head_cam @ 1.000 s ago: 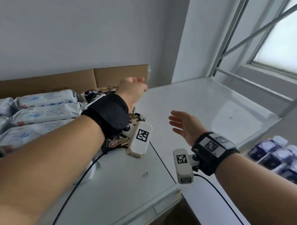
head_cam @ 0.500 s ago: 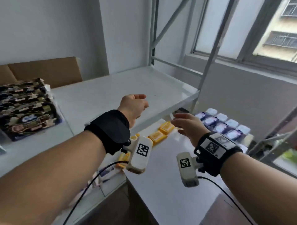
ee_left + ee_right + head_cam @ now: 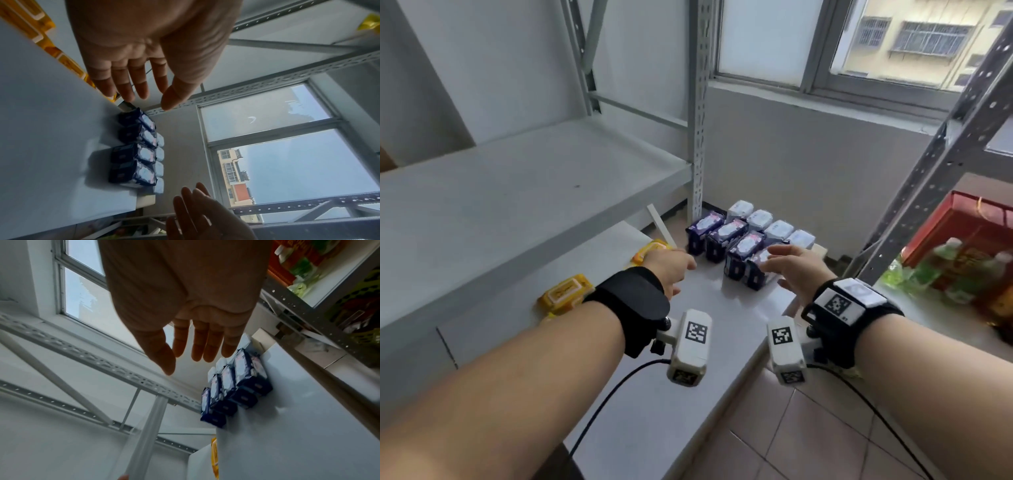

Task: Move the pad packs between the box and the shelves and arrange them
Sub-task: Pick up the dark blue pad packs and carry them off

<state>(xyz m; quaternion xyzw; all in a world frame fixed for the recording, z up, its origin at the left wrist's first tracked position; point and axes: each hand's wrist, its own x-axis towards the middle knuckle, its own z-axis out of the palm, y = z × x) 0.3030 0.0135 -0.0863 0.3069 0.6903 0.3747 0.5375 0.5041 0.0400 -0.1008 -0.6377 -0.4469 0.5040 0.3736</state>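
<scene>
— So, where are the pad packs (image 3: pixel 743 245)?
— At the far end of the lower shelf (image 3: pixel 688 394), just past both hands.
— Holding anything?
— No. Left hand (image 3: pixel 671 269) and right hand (image 3: pixel 796 270) hover, fingers loosely spread, empty.

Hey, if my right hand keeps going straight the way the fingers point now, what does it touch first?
Probably the nearest dark blue pad pack at the right end of the front row. Your open right hand hangs above it, fingers aimed forward and down, though depth is hard to judge.
</scene>
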